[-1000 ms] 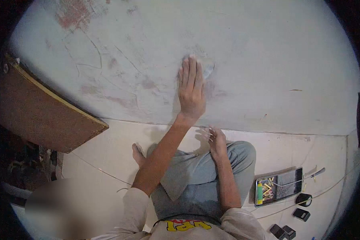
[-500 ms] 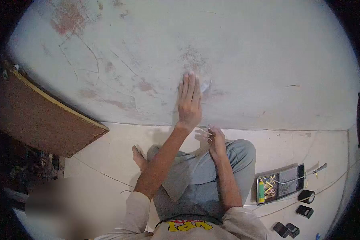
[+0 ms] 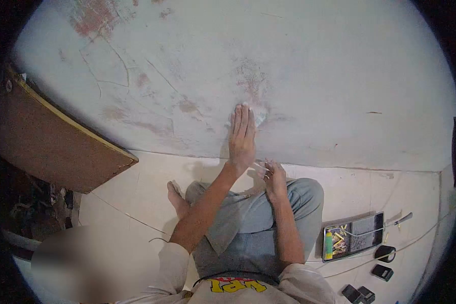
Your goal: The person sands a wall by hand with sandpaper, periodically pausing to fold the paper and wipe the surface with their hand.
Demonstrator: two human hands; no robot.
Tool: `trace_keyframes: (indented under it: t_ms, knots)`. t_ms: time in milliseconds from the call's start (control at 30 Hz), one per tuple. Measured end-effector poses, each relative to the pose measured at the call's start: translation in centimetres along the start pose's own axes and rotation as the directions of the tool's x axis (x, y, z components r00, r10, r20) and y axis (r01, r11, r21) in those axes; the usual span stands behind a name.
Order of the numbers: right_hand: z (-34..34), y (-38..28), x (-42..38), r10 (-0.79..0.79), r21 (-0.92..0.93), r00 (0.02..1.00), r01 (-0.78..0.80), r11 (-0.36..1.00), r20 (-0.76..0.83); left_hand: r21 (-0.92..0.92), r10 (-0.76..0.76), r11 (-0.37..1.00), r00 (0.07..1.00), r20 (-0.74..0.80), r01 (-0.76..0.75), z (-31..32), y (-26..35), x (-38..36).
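My left hand (image 3: 242, 142) lies against the pale wall (image 3: 319, 86), its fingers straight and side by side. Beneath those fingers is a small whitish sheet (image 3: 261, 117), its edge showing on the right side; most of it is hidden. Just above the fingertips the wall has a scuffed, reddish patch (image 3: 250, 81). Over my right knee, close to the foot of the wall, my right hand (image 3: 274, 180) is held with curled fingers. A thin pale bit (image 3: 261, 164) shows by its fingertips, and I cannot tell what it is.
A brown wooden board (image 3: 61, 137) leans at the left. On the tiled floor at the right sits a black tray (image 3: 357, 251) with several small yellowish pieces and a green-yellow tube (image 3: 329, 245). A black roll (image 3: 385, 254), small black boxes (image 3: 382, 272) and a cable lie near it.
My left hand has slid down the wall, and the whitish sheet has moved down with it. More of the reddish patch shows above the fingertips. My right hand has barely moved.
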State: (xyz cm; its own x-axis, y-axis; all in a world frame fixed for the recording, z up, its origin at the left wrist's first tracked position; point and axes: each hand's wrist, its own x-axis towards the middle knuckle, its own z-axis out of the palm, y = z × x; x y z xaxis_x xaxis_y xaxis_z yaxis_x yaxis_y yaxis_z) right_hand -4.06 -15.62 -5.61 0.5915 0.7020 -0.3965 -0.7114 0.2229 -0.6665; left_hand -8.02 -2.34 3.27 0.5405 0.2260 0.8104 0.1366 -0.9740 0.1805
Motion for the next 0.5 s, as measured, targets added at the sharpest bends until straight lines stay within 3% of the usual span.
trace_keyframes:
  t_ms: [167,300,500]
  knots:
    - [0.2,0.0,0.0,-0.012,0.019,1.0,0.012,1.0,-0.001,0.057,0.067,0.997,0.987,-0.146,-0.059,-2.2,0.6,7.8]
    - [0.7,-0.4,-0.3,0.008,0.016,0.998,-0.007,1.0,-0.066,0.044,0.112,0.993,0.973,-0.204,-0.106,-2.3,0.4,8.5]
    - [0.3,-0.2,-0.1,-0.017,-0.004,1.0,0.017,1.0,0.005,0.006,0.039,0.999,0.999,-0.003,-0.039,0.5,-1.1,-0.3]
